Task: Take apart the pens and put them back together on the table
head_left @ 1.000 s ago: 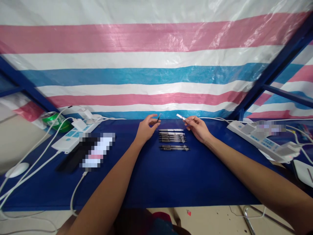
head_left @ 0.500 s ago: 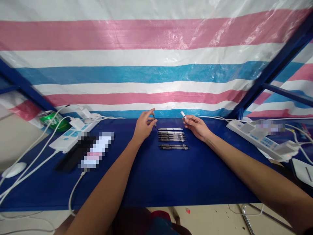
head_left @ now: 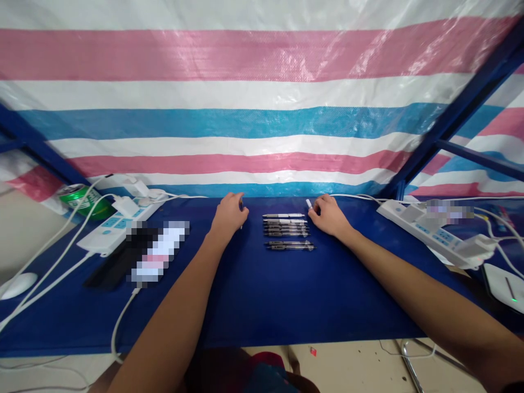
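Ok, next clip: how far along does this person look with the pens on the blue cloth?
Done: a neat row of pens lies side by side on the blue cloth. In hand: the right hand pinches a small white piece, and the left hand holds a thin dark piece, mostly hidden by the fingers. Left: neither hand touches the row, so more work may remain, though how much cannot be told.
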A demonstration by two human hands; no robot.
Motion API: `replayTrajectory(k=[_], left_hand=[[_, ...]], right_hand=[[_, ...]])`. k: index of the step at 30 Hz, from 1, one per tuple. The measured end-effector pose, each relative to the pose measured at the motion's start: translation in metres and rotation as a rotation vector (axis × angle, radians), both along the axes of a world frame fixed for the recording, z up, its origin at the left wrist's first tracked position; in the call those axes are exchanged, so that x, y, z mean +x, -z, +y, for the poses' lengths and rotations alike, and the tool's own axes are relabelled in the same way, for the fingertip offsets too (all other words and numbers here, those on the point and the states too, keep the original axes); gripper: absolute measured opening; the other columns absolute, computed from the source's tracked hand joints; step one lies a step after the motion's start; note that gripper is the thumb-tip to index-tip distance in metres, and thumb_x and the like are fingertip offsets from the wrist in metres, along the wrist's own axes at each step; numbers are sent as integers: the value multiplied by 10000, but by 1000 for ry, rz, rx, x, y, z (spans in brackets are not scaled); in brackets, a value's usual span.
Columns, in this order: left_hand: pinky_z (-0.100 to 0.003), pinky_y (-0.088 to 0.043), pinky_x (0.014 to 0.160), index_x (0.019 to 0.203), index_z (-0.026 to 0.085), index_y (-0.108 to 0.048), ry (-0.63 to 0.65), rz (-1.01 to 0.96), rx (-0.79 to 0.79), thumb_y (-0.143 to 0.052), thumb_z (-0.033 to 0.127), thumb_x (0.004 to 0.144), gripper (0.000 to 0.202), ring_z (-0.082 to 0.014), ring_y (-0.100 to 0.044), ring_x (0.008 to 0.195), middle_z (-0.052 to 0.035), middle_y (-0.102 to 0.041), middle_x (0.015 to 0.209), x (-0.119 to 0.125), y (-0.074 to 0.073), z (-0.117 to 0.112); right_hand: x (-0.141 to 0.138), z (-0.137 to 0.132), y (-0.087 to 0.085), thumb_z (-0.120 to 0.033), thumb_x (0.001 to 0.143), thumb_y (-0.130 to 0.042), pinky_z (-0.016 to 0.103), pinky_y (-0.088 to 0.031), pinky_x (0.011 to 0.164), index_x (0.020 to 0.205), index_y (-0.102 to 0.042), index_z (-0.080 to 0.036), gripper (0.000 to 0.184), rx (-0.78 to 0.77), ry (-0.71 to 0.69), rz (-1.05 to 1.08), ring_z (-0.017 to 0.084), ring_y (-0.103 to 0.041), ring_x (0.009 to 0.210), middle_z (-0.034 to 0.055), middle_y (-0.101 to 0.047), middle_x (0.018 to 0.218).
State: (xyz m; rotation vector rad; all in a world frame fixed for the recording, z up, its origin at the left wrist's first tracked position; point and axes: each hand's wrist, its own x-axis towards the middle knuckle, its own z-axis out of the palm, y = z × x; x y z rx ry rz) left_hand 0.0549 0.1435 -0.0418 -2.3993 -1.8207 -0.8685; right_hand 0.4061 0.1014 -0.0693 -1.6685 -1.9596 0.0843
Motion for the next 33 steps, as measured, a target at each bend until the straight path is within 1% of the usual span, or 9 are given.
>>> replayTrajectory(k=[3,8,13,16,19,25,27,30,33], left_hand=[[-470,-587,924,1087,175,-773,-45,52,-32,-658,202,909,214,-335,-698,973,-165,-701,1081,-7,14,5],[-470,-580,938,1075,183,-753,-32,-17,-47,-600,323,997,221,-318,-705,942,-180,-669,1166,-12,23,6],[-474,-547,997,1108,188,-759,16,59,55,-577,313,1022,237,-347,-636,1141,-178,-656,1246,-5,7,-4],[-517,-479,1087,1179,186,-750,168,141,156,-530,290,1051,275,-359,-581,1229,-168,-683,1261,8,-7,-13],[-514,-465,1081,1221,200,-736,321,208,162,-512,264,1063,281,-346,-578,1239,-145,-706,1265,23,-14,-23],[-553,-479,1045,1294,192,-704,150,197,136,-619,243,984,325,-405,-549,1283,-194,-648,1388,35,-10,-35],[-553,-466,1088,1335,181,-689,201,180,111,-579,248,1009,351,-396,-541,1334,-194,-645,1423,36,-6,-33],[-522,-445,1154,1372,158,-679,367,156,31,-508,242,1044,379,-351,-566,1372,-180,-682,1412,39,2,-27],[-481,-486,1124,1360,172,-705,502,123,-45,-478,243,1059,383,-312,-659,1275,-150,-741,1336,42,7,-23]], right_hand=[[1,-5,-1,-370,963,-586,523,-463,1082,911,-742,-178,253,-58,106,-208,387,-550,1201,206,-627,1219],[5,-12,-5,-420,993,-550,592,-459,1062,1072,-821,-161,384,-113,201,-327,433,-523,1231,243,-625,1286],[13,-17,-10,-439,987,-543,636,-445,1041,1110,-838,-121,451,-187,238,-322,485,-516,1252,291,-616,1304],[15,-22,-14,-445,991,-544,613,-454,1040,1133,-834,-108,467,-233,233,-343,476,-528,1254,290,-611,1296],[20,-29,-17,-438,990,-545,590,-480,1019,1122,-836,-132,442,-254,257,-368,457,-545,1241,266,-614,1287],[47,-45,-15,-497,994,-540,619,-497,974,1037,-839,-144,465,-255,316,-377,474,-568,1209,274,-616,1269],[52,-47,-13,-566,995,-539,624,-488,981,1017,-831,-128,527,-249,308,-357,491,-573,1204,282,-620,1253],[55,-47,-13,-681,1020,-439,626,-479,980,1023,-808,-107,682,-208,334,-295,504,-582,1189,306,-633,1211],[56,-43,-13,-671,1061,-329,601,-472,998,1036,-773,-126,703,-112,350,-213,466,-595,1165,290,-663,1143]])
